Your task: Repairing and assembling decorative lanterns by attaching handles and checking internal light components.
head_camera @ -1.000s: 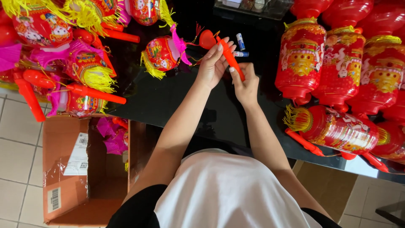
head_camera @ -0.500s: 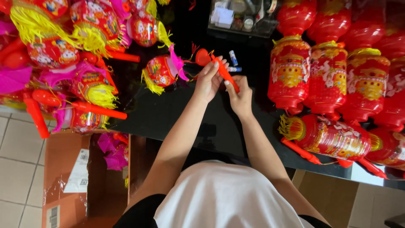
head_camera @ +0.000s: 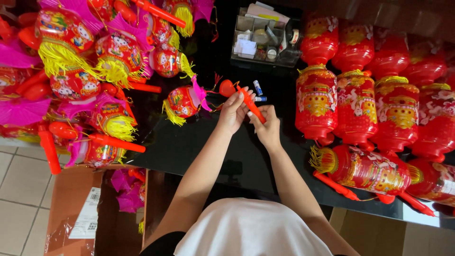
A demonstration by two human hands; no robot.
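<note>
my right hand [head_camera: 268, 129] and my left hand [head_camera: 233, 112] meet over the glossy black table [head_camera: 189, 147], both closed around a slim orange plastic stick handle [head_camera: 251, 105] that runs slantwise between them, its rounded red end [head_camera: 227, 87] poking out just past my left fingers. just left of my left hand lies a small round red paper lantern with yellow fringe and pink fins [head_camera: 183, 101]. just beyond my hands lie two small batteries [head_camera: 258, 90]. farther off sits a clear plastic organiser box [head_camera: 266, 38]. to my right stand tall red cylindrical lanterns [head_camera: 355, 102].
</note>
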